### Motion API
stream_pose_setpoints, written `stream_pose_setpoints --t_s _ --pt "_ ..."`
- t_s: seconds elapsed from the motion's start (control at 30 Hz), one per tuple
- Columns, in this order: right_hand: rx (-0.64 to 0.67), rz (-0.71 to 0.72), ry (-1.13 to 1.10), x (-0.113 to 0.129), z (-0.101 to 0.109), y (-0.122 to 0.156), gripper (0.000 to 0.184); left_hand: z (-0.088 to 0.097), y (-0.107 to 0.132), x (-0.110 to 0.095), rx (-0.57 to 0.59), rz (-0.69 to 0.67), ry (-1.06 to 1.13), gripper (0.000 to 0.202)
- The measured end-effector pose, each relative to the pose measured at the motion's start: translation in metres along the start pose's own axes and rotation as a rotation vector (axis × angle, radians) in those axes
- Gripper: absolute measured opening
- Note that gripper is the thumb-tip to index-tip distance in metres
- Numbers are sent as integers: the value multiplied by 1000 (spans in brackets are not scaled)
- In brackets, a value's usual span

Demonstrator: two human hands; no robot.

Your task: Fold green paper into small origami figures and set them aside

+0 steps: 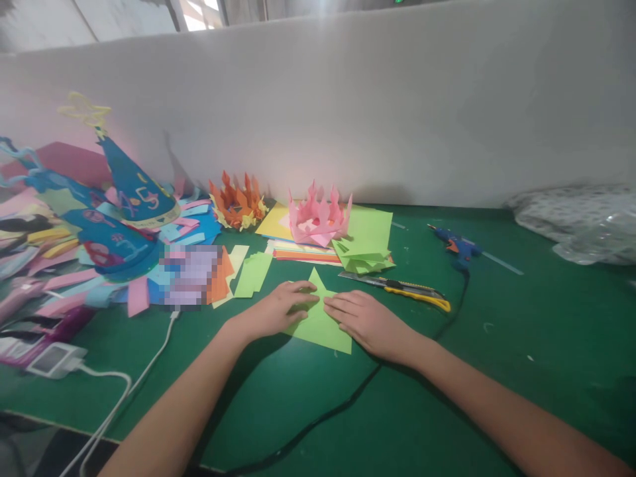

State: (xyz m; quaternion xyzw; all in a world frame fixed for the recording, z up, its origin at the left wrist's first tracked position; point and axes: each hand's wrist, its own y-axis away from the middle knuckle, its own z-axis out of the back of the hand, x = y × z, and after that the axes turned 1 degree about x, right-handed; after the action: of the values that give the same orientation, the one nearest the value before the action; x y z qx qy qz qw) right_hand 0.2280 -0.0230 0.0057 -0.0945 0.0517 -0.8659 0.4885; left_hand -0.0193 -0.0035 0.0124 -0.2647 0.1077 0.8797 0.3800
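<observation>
A light green paper sheet [318, 326], partly folded with a point toward the back, lies on the green table [521, 344]. My left hand [278, 310] rests on its left side, fingers stretched flat and pressing the paper. My right hand [365, 319] lies flat on the right side, fingertips meeting the left hand's at the fold. Neither hand grips anything.
Behind the hands lie a yellow utility knife [412, 291] beside a metal ruler, a stack of folded green papers [365, 252], a pink paper crown [318, 215], an orange crown [237, 202] and a blue glue gun [460, 248]. Blue cone hats [132, 185] and paper strips crowd the left. A black cord crosses the front.
</observation>
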Motion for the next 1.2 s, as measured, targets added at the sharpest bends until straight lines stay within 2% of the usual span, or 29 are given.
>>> stream_pose_setpoints --t_s 0.2,0.5,0.77,0.93,1.07,1.2 --pt "-4 -15 0 6 2 -5 29 1 0 -2 -16 -24 -13 38" --pt "67 -17 82 18 6 -18 30 0 -1 1 -22 -44 5 35" --pt "52 -91 91 19 11 -13 26 1 -1 0 3 -40 -27 33" --pt "1 -162 111 11 18 -7 27 2 -1 1 4 -51 -46 31" --pt "-94 -193 79 4 14 -5 30 3 -2 1 15 -54 -50 32" --pt "-146 -113 32 6 1 -5 32 4 -3 0 27 -65 -45 32"
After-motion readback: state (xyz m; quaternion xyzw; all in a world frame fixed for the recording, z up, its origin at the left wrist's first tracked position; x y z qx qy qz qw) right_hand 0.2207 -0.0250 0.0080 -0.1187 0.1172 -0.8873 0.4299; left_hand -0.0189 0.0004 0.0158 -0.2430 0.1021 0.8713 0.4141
